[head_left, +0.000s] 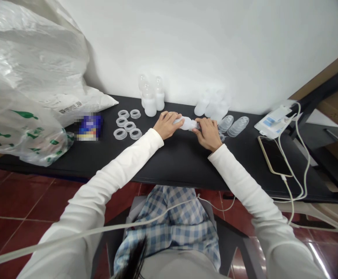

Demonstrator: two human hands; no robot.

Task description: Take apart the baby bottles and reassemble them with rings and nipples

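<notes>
A white translucent bottle (186, 123) lies sideways in the air between my hands, over the table. My left hand (167, 124) is closed around its base end. At the neck end, the fingers of my right hand (208, 133) pinch a small clear part (198, 126), mostly hidden by the fingers. To the left stand three white bottles with clear domed tops (150, 104). Several clear plastic rings (129, 126) lie near them. Behind my right hand are several white bottles without tops (212, 104), and stacked clear domed caps (238, 126) lie beside that hand.
Large white plastic bags (32, 58) crowd the left end of the black table (174, 162). A blue packet (90, 126) lies by them. On the right are a phone (274, 156), a white power strip (275, 121) and cables. A cable (99, 231) crosses my lap.
</notes>
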